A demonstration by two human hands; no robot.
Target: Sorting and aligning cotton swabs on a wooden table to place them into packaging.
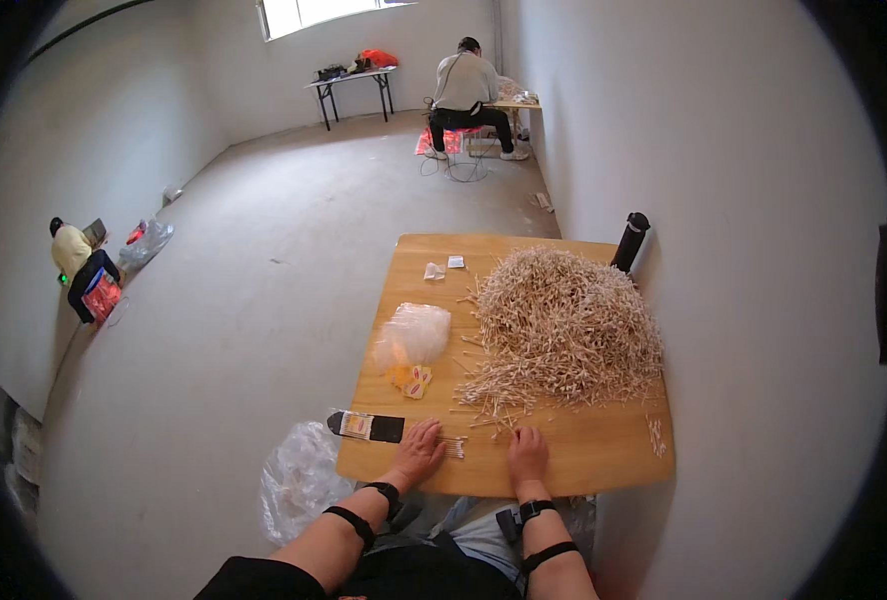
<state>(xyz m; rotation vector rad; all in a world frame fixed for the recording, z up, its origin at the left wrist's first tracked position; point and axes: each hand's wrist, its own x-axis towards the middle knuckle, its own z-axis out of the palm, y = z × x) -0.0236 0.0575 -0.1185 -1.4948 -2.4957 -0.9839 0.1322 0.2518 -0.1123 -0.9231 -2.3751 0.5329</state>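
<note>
My left hand lies on the wooden table near its front edge, fingers extended. Beside its fingers is a small row of cotton swabs. At its left lies a flat black strip with a rounded end and a printed card on it. To the right, my right hand rests at the near side of a big pile of cotton swabs, with loose swabs by its fingertips. Its fingers are curled together; whatever they may hold is too small to make out.
Clear plastic bags and yellow-and-white cards lie on the table's left. A black cylinder stands at the far right corner, near the wall. A plastic bag hangs low at the left. Two people sit working farther off.
</note>
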